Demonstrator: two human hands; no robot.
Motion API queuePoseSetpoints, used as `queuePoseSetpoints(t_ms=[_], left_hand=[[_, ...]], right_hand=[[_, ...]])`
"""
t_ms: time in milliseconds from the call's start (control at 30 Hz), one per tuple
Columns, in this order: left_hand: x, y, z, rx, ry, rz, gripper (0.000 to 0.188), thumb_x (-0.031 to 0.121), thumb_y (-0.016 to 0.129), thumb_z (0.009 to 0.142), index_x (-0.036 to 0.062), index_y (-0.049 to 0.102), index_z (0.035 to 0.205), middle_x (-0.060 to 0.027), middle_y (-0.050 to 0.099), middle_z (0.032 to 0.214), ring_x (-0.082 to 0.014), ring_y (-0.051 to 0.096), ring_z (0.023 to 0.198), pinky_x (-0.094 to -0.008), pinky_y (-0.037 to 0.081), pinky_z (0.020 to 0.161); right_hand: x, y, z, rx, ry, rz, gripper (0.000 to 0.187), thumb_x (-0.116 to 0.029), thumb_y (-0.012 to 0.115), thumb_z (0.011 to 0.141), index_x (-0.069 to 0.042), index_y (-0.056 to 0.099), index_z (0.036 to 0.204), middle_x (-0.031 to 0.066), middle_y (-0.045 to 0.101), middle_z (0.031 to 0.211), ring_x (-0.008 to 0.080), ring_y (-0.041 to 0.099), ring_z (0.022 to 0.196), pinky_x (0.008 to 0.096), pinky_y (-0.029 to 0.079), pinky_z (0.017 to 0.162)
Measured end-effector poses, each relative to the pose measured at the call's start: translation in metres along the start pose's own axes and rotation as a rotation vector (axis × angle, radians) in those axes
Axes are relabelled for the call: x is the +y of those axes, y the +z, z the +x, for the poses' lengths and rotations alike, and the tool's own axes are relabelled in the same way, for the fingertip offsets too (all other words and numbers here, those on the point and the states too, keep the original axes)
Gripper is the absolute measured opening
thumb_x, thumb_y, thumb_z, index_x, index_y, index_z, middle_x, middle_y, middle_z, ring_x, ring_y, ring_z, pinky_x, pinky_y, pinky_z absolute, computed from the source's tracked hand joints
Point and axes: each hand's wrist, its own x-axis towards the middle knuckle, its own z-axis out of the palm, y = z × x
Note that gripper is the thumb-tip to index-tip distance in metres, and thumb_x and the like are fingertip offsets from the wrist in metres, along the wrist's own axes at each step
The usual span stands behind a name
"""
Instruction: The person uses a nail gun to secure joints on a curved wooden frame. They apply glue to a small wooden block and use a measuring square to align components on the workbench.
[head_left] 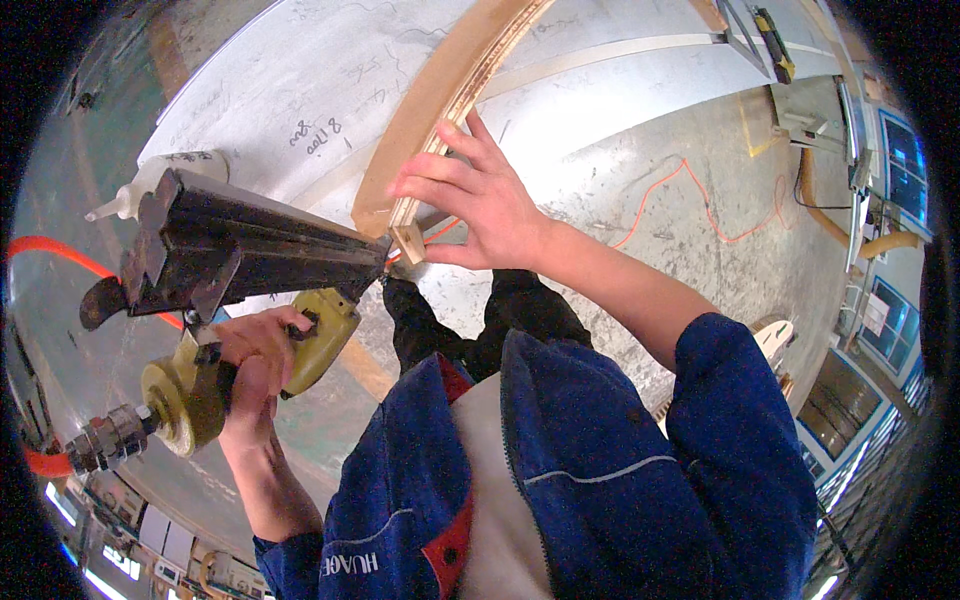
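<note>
Head view is filled, largest first, by a pale worktable [330,90] scribbled with pencil marks, on which a long curved plywood strip [440,90] is laid, arcing away toward the top edge. The strip's near end is seen at the table's edge, and its layers appear already stacked together; how many fasteners have been driven cannot be told, and the far length seems yet to be fastened. A pneumatic nail gun [250,260], black-bodied with a yellow-green grip and an orange air hose [60,255], is gripped by the left hand [255,365], fingers wrapped shut around the handle, its nose brought against the strip's near end. The strip is steadied by the right hand [480,195], fingers spread and pressed on its edge. A white glue bottle [150,180] is seen behind the gun.
</note>
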Motion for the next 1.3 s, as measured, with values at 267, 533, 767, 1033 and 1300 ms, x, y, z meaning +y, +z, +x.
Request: queuePoseSetpoints(t_ms=[267,533,767,1033,1300], left_hand=[[-0.012,0.007,-0.029,0.183,0.104,-0.071,0.033,0.026,0.069,0.087,0.0154,0.044,0.067,0.0017,0.042,0.053,-0.0149,0.045,0.05,-0.0581,0.045,0.098],[-0.045,0.004,-0.027,0.157,0.083,-0.002,0.032,0.021,0.058,0.09,0.0101,0.045,0.063,0.0005,0.041,0.059,-0.0121,0.042,0.055,-0.054,0.045,0.099],[-0.069,-0.012,-0.026,0.104,0.131,-0.058,0.021,0.009,0.055,0.092,0.006,0.051,0.072,0.0001,0.045,0.066,-0.0107,0.046,0.064,-0.052,0.05,0.096],[-0.082,-0.021,-0.032,0.14,0.062,-0.056,0.006,0.004,0.063,0.091,0.0008,0.06,0.086,-0.0021,0.055,0.079,-0.0132,0.057,0.079,-0.0472,0.052,0.094],[-0.088,-0.016,-0.027,0.18,-0.143,0.038,0.02,0.016,0.068,0.092,0.003,0.07,0.106,-0.0006,0.066,0.094,-0.0097,0.062,0.088,-0.0309,0.052,0.082]], right_hand=[[-0.001,0.002,0.001,-0.001,-0.011,-0.021,0.074,-0.037,0.083,0.058,-0.027,0.061,0.127,-0.003,0.052,0.136,0.0307,0.029,0.141,0.0612,0.018,0.118],[0.0,0.005,-0.002,-0.003,0.014,-0.094,0.081,-0.041,0.084,0.058,-0.024,0.057,0.133,0.0014,0.053,0.137,0.0348,0.03,0.141,0.0607,0.017,0.117],[-0.002,0.007,0.002,-0.004,-0.055,-0.22,0.087,-0.048,0.09,0.057,-0.014,0.057,0.131,0.0111,0.052,0.131,0.0398,0.028,0.139,0.0527,0.025,0.113],[-0.002,0.012,0.0,0.007,-0.035,-0.206,0.09,-0.035,0.091,0.051,-0.016,0.056,0.132,0.0098,0.052,0.133,0.0389,0.028,0.14,0.0519,0.023,0.115],[0.002,0.014,-0.001,0.016,-0.049,-0.212,0.085,-0.027,0.09,0.052,-0.015,0.056,0.129,0.0096,0.052,0.13,0.0381,0.03,0.138,0.0516,0.022,0.116]])
